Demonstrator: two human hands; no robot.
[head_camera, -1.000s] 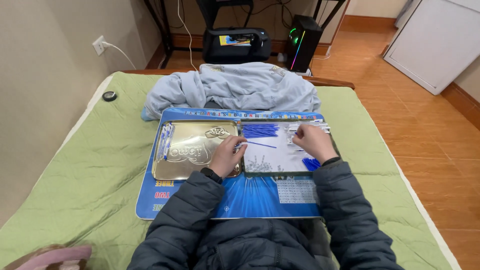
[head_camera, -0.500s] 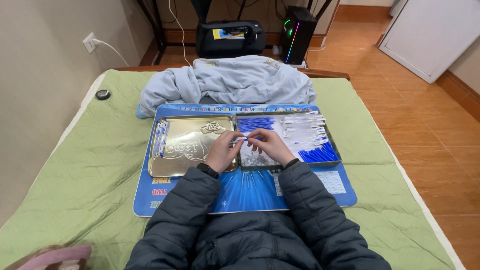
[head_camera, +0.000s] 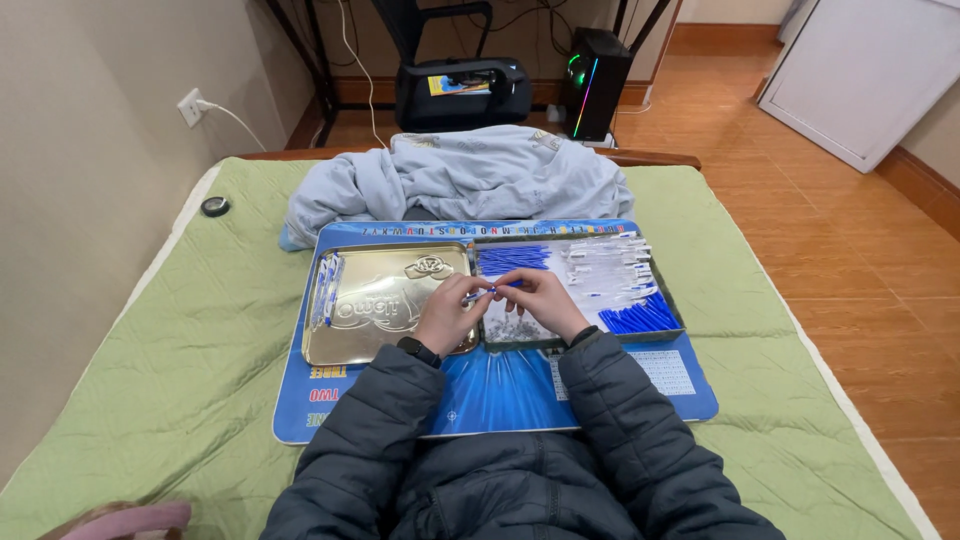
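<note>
My left hand and my right hand meet over the seam between a gold tin lid and an open tin tray. Both pinch one thin pen with blue ends, held level between the fingertips. The tray holds blue refills, clear pen barrels, blue caps and small springs under my hands. A few finished pens lie along the lid's left edge. Everything rests on a blue printed mat.
The mat lies on a green quilted bed. A crumpled light-blue jacket sits behind it and a small black round object lies at the far left. Beyond the bed are a black bag, a computer tower and a wall socket.
My right hand has drawn back from the right part of the tray to the middle. Both hands now meet on the pen, and the view has tilted slightly.
</note>
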